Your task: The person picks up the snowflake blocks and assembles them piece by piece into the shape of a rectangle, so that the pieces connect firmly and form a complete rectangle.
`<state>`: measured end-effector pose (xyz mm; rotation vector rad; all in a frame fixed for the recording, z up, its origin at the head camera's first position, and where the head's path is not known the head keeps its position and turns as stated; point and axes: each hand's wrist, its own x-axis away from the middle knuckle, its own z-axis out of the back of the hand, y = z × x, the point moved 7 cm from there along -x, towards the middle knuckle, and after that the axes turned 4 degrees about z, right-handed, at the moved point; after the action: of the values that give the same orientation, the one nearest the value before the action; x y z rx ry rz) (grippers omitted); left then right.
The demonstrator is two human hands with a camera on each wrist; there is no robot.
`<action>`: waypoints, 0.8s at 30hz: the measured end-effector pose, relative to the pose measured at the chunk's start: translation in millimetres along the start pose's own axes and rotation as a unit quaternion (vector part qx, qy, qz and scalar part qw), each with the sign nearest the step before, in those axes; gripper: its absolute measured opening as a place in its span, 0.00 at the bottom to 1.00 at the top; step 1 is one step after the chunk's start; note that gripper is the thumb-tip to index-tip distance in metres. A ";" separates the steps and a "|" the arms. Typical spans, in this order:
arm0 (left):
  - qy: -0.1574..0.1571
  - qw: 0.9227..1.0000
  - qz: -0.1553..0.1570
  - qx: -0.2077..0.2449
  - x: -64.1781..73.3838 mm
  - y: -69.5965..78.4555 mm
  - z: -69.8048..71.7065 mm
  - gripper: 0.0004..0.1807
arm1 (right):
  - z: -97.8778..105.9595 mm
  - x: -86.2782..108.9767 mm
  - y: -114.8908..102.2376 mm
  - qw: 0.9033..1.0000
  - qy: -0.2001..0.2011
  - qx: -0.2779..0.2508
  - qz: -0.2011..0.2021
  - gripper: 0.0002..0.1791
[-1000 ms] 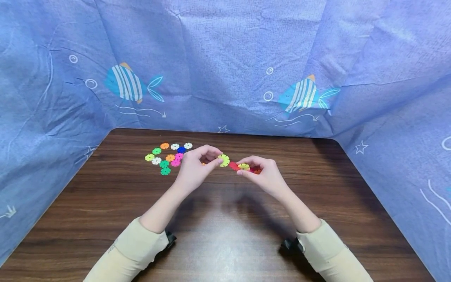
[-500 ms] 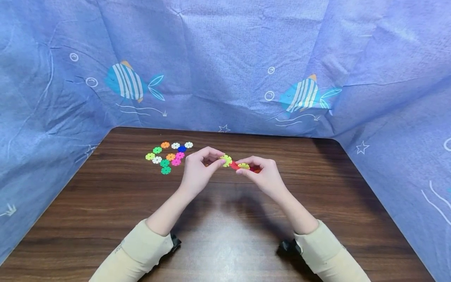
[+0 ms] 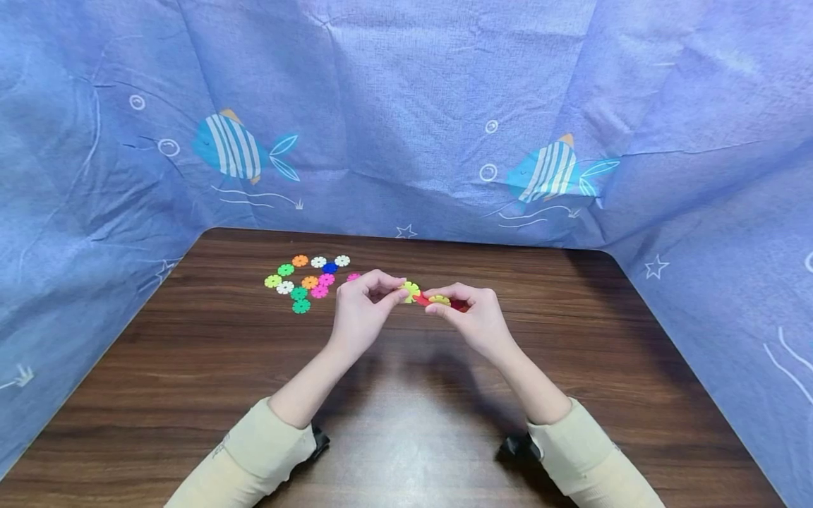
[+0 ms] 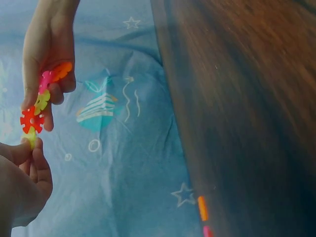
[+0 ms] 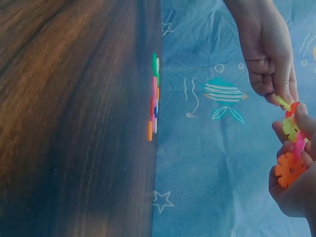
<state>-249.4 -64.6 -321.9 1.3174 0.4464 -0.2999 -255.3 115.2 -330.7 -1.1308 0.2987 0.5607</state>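
My left hand point(image 3: 358, 310) pinches a yellow-green notched snowflake disc point(image 3: 411, 291) between thumb and fingertips. That disc meets the edge of a red disc point(image 4: 32, 121) at the end of a short chain. Along the chain follow another yellow-green disc point(image 4: 42, 102), a pink disc point(image 4: 46, 80) and an orange disc point(image 5: 289, 170), linked by their slots at angles. My right hand point(image 3: 476, 314) grips this chain, thumb and fingers on its second yellow-green disc, with the pink and orange ones partly hidden in the palm. Both hands are raised above the table.
Several loose discs lie flat on the wooden table point(image 3: 406, 395) at the back left, among them an orange one point(image 3: 300, 261), a blue one point(image 3: 329, 268) and a green one point(image 3: 301, 306). Behind the left hand shows a pink disc point(image 3: 353, 277). A blue fish-print curtain point(image 3: 406, 127) hangs beyond the table.
My left hand has moved right with its yellow-green disc, closing the gap to the red disc, which it now overlaps. My right hand has hardly moved.
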 end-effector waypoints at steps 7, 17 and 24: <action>-0.017 1.000 0.000 -0.001 0.6 0.0 -0.8 0.05 | -3.3 -0.2 3.9 1.000 -0.020 -0.011 -0.017 0.11; -0.088 0.992 0.004 -0.087 -8.9 -8.5 13.1 0.11 | -0.4 0.4 9.9 0.997 -0.050 -0.002 -0.066 0.10; -0.124 0.980 0.003 -0.154 -18.8 -14.5 37.6 0.18 | 6.4 2.2 13.9 0.995 -0.057 -0.017 -0.076 0.11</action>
<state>-267.1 -105.2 -318.5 0.9632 0.2646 -0.3691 -261.7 126.0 -339.8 -1.1397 0.1038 0.4959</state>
